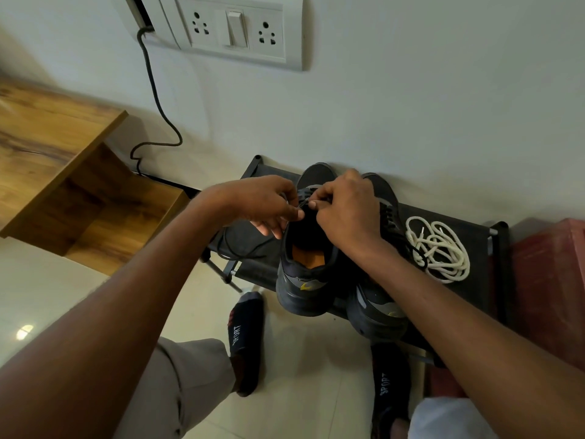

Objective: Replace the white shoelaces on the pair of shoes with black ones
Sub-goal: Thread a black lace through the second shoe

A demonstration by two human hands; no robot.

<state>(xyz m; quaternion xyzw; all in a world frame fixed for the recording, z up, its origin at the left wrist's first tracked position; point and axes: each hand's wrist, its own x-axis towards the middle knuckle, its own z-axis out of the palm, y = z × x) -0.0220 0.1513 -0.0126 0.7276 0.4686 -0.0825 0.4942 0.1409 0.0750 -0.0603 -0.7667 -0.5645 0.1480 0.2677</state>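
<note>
Two dark shoes stand side by side on a black rack (474,236) against the wall. Over the tongue of the left shoe (304,280), my left hand (266,201) and my right hand (345,207) both pinch a black lace (243,253). The lace's loose end trails left across the rack top. My right forearm covers much of the right shoe (376,308). A pile of white laces (440,248) lies on the rack to the right of the shoes.
A wooden shelf unit (63,172) stands to the left. A switch and socket plate (240,30) is on the wall above, with a dark cable (155,99) hanging down. A red box (550,280) sits right of the rack. My socked feet (247,340) are on the tiled floor.
</note>
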